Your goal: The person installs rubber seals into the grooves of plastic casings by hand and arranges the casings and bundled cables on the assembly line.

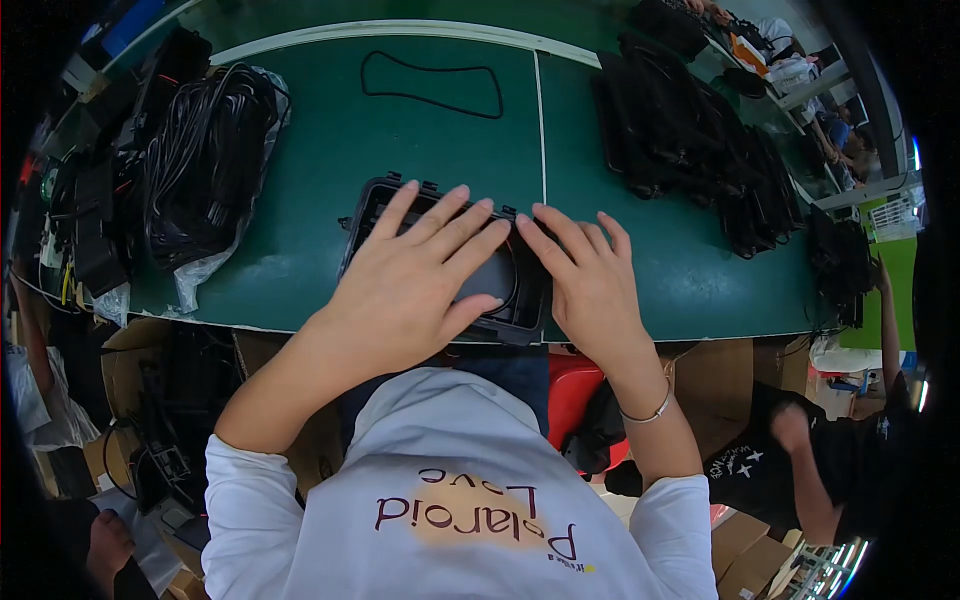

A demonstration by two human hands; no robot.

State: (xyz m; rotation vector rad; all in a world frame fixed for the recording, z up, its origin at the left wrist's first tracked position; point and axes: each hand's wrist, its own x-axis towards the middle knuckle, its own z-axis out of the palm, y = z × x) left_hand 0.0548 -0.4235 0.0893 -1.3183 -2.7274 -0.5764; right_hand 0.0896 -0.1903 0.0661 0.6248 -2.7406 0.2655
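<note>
A black plastic case (490,285) lies on the green table (420,140), close to its near edge, with its hollow inside partly in view. Spread over the left part and top rim of the case is my left hand (410,265), its fingers apart. My right hand (590,270) is at the case's right side, fingers apart and fingertips near the top right corner. A thin dark cord shows inside the case. Both hands hide much of the case. Beyond them a black rubber ring (430,97) lies flat on the table.
Bundled black cables (210,160) in clear plastic lie at the left, beside more black parts. A pile of black items (680,130) is at the right. Cardboard boxes (712,390) stand below the table edge. Another person in black (760,470) is at the lower right.
</note>
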